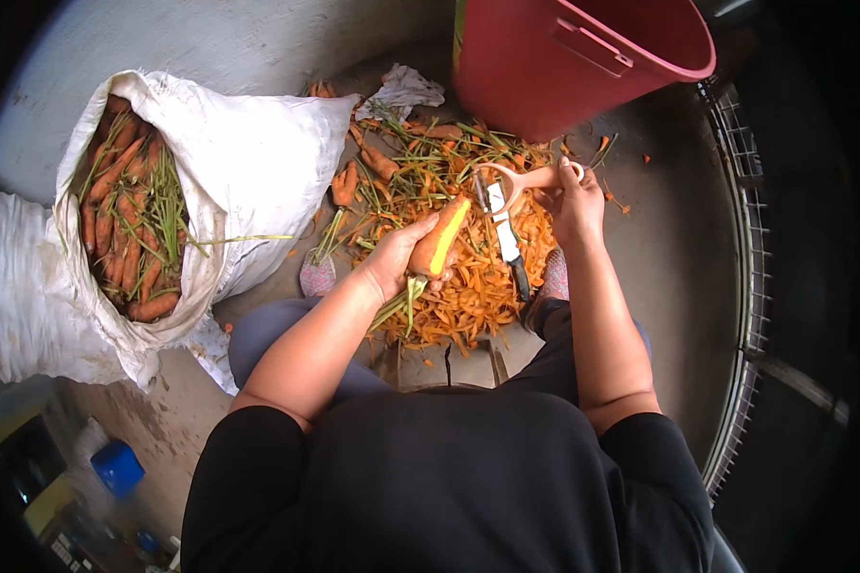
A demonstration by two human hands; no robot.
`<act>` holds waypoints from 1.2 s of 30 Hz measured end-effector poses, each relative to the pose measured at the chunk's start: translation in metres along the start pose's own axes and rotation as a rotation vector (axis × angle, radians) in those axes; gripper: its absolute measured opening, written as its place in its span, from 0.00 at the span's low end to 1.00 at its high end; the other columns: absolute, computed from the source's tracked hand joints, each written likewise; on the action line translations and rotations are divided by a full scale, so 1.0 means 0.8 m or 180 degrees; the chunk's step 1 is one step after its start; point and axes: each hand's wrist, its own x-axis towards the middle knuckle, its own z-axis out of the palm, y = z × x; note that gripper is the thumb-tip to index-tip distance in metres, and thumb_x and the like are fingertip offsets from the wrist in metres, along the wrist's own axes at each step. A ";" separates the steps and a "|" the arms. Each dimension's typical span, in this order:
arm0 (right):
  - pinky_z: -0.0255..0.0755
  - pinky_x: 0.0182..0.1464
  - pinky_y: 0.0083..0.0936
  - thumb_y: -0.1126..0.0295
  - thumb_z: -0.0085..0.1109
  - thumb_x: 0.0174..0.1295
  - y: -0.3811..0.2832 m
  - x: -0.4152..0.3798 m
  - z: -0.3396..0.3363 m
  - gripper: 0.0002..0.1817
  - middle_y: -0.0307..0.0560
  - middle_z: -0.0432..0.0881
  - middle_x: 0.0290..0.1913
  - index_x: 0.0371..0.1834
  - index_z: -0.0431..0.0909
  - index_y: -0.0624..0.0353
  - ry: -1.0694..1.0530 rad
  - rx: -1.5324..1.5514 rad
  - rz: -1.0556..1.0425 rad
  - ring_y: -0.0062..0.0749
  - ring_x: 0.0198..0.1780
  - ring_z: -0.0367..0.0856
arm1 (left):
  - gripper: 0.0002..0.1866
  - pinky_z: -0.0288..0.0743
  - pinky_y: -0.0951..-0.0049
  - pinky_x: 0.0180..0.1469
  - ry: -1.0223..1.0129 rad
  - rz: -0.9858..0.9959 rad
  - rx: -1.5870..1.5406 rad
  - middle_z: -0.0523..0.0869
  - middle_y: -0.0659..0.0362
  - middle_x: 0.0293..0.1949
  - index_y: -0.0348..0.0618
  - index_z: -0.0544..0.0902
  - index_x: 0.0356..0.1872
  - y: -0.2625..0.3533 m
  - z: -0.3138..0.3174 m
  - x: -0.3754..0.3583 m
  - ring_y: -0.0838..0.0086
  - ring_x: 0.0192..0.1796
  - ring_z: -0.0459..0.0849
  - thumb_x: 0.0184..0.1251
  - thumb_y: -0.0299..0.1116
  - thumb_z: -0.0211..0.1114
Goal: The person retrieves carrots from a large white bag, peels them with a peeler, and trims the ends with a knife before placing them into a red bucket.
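Note:
My left hand (398, 256) is wrapped round a thick carrot (430, 250), its green stem end pointing down toward me. A bright yellow-orange peeled strip runs along the carrot's upper side. In my right hand (578, 205) is the handle of a pinkish peeler (518, 181), whose blade is a little to the right of the carrot's tip, apart from it. Beneath both hands lies a pile of orange peelings (478, 306) mixed with green stems. A knife (508, 239) with a white blade and black handle rests on the peelings.
On the left, a white sack (268, 143) lies open with many unpeeled carrots (124, 229) inside. A large red bucket (564, 76) stands beyond the pile. Loose carrots (346, 184) lie on the floor near the sack. Wire mesh (750, 239) runs along the right.

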 end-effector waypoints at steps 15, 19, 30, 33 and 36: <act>0.75 0.31 0.21 0.73 0.55 0.58 -0.009 -0.010 0.007 0.06 0.45 0.79 0.29 0.36 0.71 0.60 -0.0675 0.0657 0.0437 0.28 0.28 0.77 | 0.25 0.78 0.71 0.35 0.1140 0.1066 0.0935 0.78 0.54 0.39 0.35 0.64 0.57 0.000 0.002 0.006 0.71 0.34 0.80 0.66 0.43 0.53; 0.76 0.28 0.19 0.73 0.56 0.57 0.005 -0.025 0.023 0.06 0.44 0.78 0.29 0.36 0.72 0.60 -0.1140 0.0650 0.0711 0.28 0.29 0.78 | 0.23 0.77 0.73 0.30 0.0153 0.0803 0.0572 0.80 0.54 0.34 0.34 0.70 0.51 -0.009 -0.043 0.021 0.71 0.32 0.81 0.67 0.45 0.48; 0.75 0.34 0.20 0.71 0.56 0.57 0.007 0.016 -0.009 0.07 0.44 0.76 0.29 0.36 0.70 0.60 0.0186 -0.0512 -0.0051 0.29 0.32 0.77 | 0.21 0.76 0.73 0.28 -0.0024 0.0002 -0.0087 0.78 0.52 0.31 0.36 0.69 0.49 -0.007 -0.017 0.004 0.70 0.27 0.79 0.68 0.44 0.45; 0.76 0.34 0.23 0.73 0.57 0.56 0.008 -0.003 0.003 0.07 0.45 0.78 0.33 0.34 0.70 0.59 -0.0562 0.0057 0.0181 0.29 0.35 0.78 | 0.21 0.75 0.74 0.28 0.0099 0.0204 0.0033 0.77 0.52 0.30 0.36 0.68 0.50 -0.005 -0.023 0.009 0.70 0.27 0.78 0.68 0.44 0.44; 0.73 0.34 0.20 0.74 0.58 0.55 0.008 -0.033 0.028 0.07 0.47 0.79 0.37 0.33 0.70 0.58 -0.1622 0.0267 0.0131 0.28 0.36 0.78 | 0.20 0.76 0.74 0.30 0.0461 0.0309 -0.0039 0.78 0.52 0.31 0.34 0.69 0.51 -0.009 -0.018 0.007 0.69 0.29 0.79 0.69 0.41 0.43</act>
